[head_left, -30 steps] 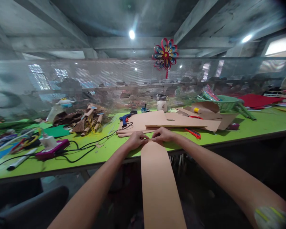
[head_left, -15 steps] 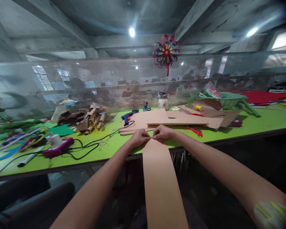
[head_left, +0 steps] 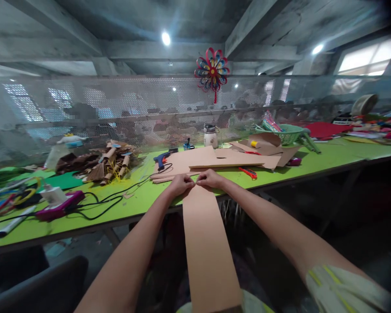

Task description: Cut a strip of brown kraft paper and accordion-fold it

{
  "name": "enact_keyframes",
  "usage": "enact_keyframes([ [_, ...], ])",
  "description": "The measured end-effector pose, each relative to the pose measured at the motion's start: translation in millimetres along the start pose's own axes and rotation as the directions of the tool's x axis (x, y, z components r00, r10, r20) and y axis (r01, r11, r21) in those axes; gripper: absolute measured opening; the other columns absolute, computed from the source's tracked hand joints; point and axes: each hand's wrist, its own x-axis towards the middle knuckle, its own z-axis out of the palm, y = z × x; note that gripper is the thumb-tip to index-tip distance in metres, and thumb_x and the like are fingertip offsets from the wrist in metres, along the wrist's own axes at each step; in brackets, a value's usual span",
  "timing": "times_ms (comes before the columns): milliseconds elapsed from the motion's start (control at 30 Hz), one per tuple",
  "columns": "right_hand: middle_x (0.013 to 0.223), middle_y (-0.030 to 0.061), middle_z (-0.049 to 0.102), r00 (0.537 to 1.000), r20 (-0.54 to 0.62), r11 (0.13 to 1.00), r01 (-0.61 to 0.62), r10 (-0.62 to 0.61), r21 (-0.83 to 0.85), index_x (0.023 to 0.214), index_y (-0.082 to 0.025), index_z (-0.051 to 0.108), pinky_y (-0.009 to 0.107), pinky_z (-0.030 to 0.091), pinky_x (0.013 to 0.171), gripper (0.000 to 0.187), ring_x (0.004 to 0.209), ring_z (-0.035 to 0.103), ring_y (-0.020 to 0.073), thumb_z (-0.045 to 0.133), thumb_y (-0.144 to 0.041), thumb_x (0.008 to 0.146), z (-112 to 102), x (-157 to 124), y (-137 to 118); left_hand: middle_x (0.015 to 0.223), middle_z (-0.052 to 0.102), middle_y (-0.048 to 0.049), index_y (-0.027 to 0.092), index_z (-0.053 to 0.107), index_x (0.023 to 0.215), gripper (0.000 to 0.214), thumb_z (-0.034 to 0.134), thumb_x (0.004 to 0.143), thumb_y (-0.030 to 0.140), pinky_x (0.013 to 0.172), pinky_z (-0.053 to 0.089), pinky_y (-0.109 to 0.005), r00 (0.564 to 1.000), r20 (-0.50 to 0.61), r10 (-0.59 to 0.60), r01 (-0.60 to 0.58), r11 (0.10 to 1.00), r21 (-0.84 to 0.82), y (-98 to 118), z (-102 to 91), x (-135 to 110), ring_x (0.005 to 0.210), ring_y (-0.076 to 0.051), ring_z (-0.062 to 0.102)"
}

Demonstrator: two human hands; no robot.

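Pinching left hand: fingers curled nearly together, thumb and fingertips holding the far end of the paper strip at its left corner.
Right hand: just beside the left, equally narrow, pinching the same end.
Brown paper strip: far end over the near edge of the desk, the rest sloping down below that edge toward the person.
Flask: near the desk's far edge; marks on its pale body are too small to read.
Brown sheets: spread just beyond the hands, blue glue gun on their left side.
Red cutter: right of the hands, near the sheets.
Purple power strip: toward the desk's near edge, well left.
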Motion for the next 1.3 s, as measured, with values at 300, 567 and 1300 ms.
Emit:
enact_keyframes([
  [300,0.057,0.0012,0.057,0.999,-0.035,0.999,0.021,-0.022,-0.028,0.077,-0.007,0.069,0.022,0.035,0.053,0.028,0.054,0.045,0.0099,0.062,-0.031,0.068,0.1,-2.7,-4.2,0.051,0.056,-0.0005,0.009,0.068,0.068,0.025,0.063,0.063,0.032,0.049,0.033,-0.022,0.999,0.029,-0.025,0.026,0.999,-0.036,-2.3,-0.5,-2.7,0.048,-0.009,0.044],
  [567,0.046,-0.0025,0.05,1.0,-0.018,0.998,0.007,-0.008,-0.069,0.076,-0.007,0.068,0.022,0.033,0.047,0.027,0.044,0.042,0.0084,0.059,-0.032,0.071,1.0,-5.2,-9.4,0.042,0.05,0.0017,0.009,0.064,0.065,0.028,0.061,0.066,0.038,0.042,0.028,-0.021,0.997,0.064,-0.046,0.05,0.997,-0.061,2.2,-1.4,-7.2,0.038,-0.007,0.039],
  [1300,0.071,0.0017,0.062,0.967,0.227,0.778,0.234,-0.12,-0.584,0.077,-0.011,0.066,0.019,0.029,0.055,0.008,0.063,0.047,0.0104,0.059,-0.014,0.074,-10.6,12.1,-18.1,0.069,0.063,-0.0034,0.012,0.068,0.073,0.019,0.061,0.068,0.029,0.06,0.04,-0.024,0.994,0.06,0.094,-0.102,0.985,0.137,-5.2,-8.8,0.3,0.063,-0.014,0.054],
])
